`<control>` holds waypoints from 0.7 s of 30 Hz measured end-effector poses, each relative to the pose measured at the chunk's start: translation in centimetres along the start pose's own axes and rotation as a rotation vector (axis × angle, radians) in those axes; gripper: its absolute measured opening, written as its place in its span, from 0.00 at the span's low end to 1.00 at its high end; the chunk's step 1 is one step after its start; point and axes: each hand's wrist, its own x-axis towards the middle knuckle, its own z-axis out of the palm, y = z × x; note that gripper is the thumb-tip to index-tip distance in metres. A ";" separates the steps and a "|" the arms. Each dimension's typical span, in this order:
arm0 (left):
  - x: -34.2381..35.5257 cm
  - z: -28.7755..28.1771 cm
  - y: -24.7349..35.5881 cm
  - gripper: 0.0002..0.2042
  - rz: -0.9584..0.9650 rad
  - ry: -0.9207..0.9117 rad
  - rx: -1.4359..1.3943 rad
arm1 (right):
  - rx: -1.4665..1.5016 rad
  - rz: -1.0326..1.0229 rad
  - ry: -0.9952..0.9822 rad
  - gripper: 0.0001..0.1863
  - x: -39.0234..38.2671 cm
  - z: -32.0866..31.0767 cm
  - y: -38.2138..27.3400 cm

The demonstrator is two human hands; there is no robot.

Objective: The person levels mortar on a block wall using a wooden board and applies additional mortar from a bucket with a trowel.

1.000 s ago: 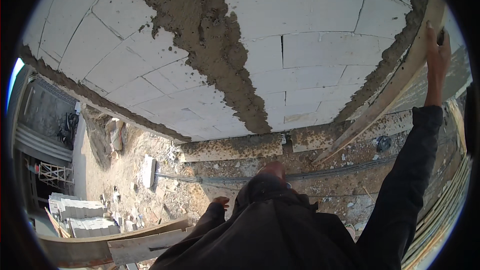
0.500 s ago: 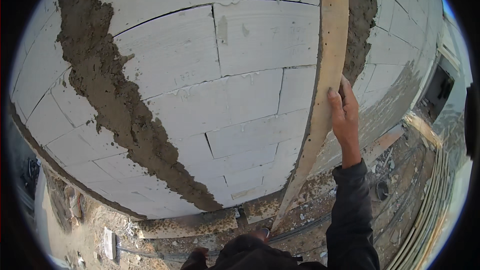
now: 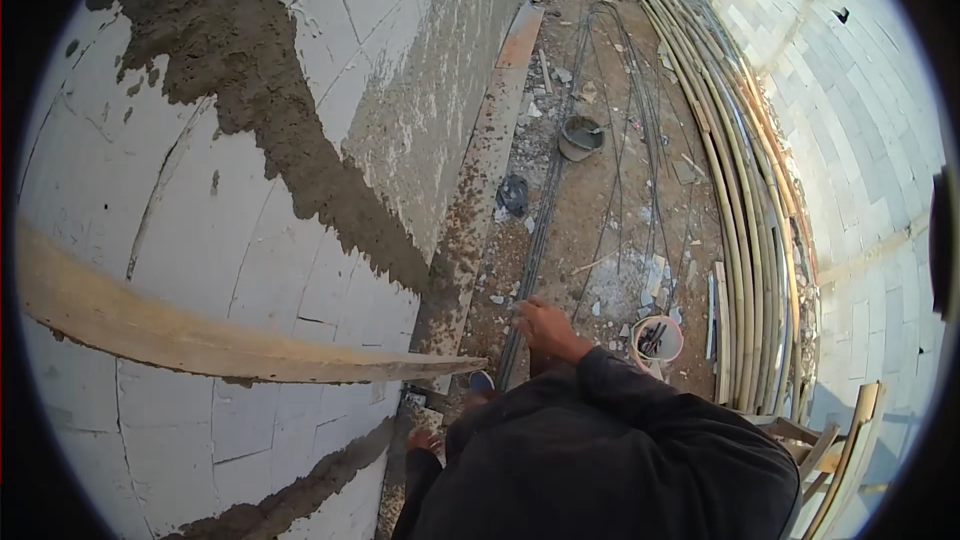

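A long wooden plank [image 3: 230,347] leans along the white block wall [image 3: 250,190] on my left, its lower end near my shoe [image 3: 482,381]. My right hand [image 3: 550,328] is in front of my body, off the plank, its fingers loosely bent and nothing visible in them. Lower down, my left hand [image 3: 425,439] is beside the wall, below the plank's lower end, fingers apart and seemingly holding nothing. A rough band of wet mortar [image 3: 270,110] runs down the wall beyond the plank, and another mortar band [image 3: 300,492] is on the near side.
A dark bucket [image 3: 580,140] with grey contents and a black bag [image 3: 513,196] are on the debris-strewn ground. Thin rods [image 3: 545,225] run along it. A pale bucket of tools [image 3: 657,340] stands near several long poles [image 3: 735,210] by the right wall [image 3: 860,140].
My right hand has let go of the plank and moved down in front of my body. My view has swung right, from the wall to the passage.
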 end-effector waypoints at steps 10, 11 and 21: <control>1.3 14.5 -2.4 0.11 -0.287 -0.005 0.434 | -0.378 0.879 0.068 0.14 -18.4 -12.1 37.6; 1.7 17.1 -2.5 0.11 -0.297 -0.039 0.494 | -0.359 0.888 0.053 0.14 -18.2 -13.6 39.3; 9.3 41.5 0.1 0.11 -0.230 -0.014 0.838 | -0.135 0.608 0.116 0.11 4.5 -23.5 44.5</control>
